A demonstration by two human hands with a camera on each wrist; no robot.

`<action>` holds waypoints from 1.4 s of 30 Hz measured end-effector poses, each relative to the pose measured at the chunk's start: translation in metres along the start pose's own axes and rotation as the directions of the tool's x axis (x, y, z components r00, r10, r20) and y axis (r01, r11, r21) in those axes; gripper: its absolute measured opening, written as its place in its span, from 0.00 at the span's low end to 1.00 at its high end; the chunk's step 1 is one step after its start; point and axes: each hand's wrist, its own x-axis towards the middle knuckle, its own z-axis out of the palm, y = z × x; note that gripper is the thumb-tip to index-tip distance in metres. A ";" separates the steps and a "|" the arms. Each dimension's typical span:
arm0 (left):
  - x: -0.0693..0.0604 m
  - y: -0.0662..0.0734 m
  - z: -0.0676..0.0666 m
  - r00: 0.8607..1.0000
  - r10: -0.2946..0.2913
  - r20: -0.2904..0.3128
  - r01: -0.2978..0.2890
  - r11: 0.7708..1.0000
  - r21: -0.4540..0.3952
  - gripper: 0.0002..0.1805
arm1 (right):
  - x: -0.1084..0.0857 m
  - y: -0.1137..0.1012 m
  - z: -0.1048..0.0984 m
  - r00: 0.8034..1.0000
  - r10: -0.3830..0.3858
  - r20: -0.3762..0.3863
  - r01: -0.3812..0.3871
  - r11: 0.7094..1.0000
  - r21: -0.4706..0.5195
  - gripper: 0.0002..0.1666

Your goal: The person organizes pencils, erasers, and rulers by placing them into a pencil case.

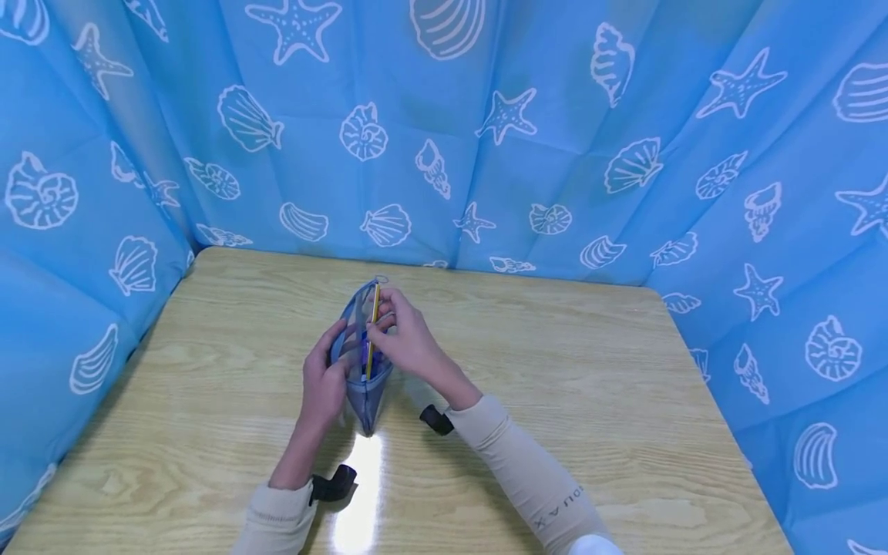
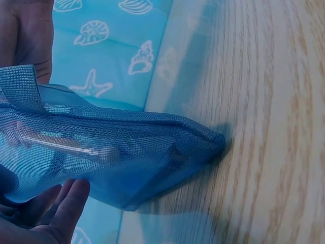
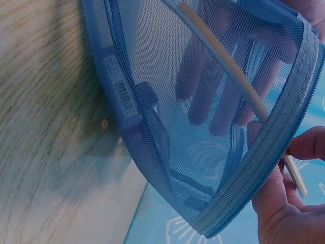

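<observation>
A blue mesh zip pouch (image 1: 368,401) stands on the table with its zipped mouth open upward. My left hand (image 1: 324,385) grips its left side; in the right wrist view, several fingers (image 3: 203,96) show through the mesh. My right hand (image 1: 416,339) pinches a yellow pencil (image 1: 375,302) at the far end of the mouth. Most of the pencil (image 3: 228,61) slants down inside the pouch, and one end sticks out past the zipper. Through the mesh in the right wrist view, a small item with a barcode label (image 3: 122,94) lies along the pouch's bottom; its kind is unclear.
The wooden table (image 1: 555,370) extends on both sides of the pouch, with a bright reflection near its front. A blue curtain (image 1: 444,139) with white shells and starfish hangs behind and at both sides. Black wrist cameras (image 1: 336,484) sit at both cuffs.
</observation>
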 end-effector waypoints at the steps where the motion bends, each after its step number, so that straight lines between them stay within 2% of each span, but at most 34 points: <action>1: 0.000 0.000 0.000 1.000 -0.001 0.000 0.001 1.000 0.001 0.37 | 0.000 0.000 0.000 1.000 0.000 0.003 0.000 1.000 -0.007 0.24; 15: 0.000 0.003 0.000 1.000 -0.008 0.000 0.008 1.000 -0.005 0.37 | 0.004 -0.003 -0.003 0.999 0.016 0.045 -0.014 0.999 -0.052 0.23; 23: 0.000 0.001 -0.001 1.000 -0.013 0.014 0.013 1.000 -0.014 0.38 | 0.008 -0.004 -0.005 0.988 0.081 0.128 -0.063 0.988 -0.138 0.34; 28: 0.000 0.001 -0.001 1.000 -0.009 0.022 0.009 1.000 -0.017 0.38 | 0.007 -0.006 -0.009 0.982 0.093 0.167 -0.069 0.987 -0.145 0.37; 32: 0.000 0.002 -0.002 1.000 -0.010 0.018 0.010 1.000 -0.016 0.38 | 0.002 -0.006 -0.013 0.986 0.064 0.153 -0.042 0.989 -0.142 0.35; 37: 0.001 0.002 -0.002 1.000 -0.010 0.009 0.010 0.999 -0.039 0.37 | -0.007 -0.006 -0.022 0.993 -0.008 0.117 0.021 0.994 -0.104 0.31; 42: 0.001 0.002 -0.003 1.000 -0.012 0.017 0.013 0.999 -0.038 0.37 | -0.019 0.003 -0.034 0.995 -0.086 0.051 0.090 0.991 -0.096 0.29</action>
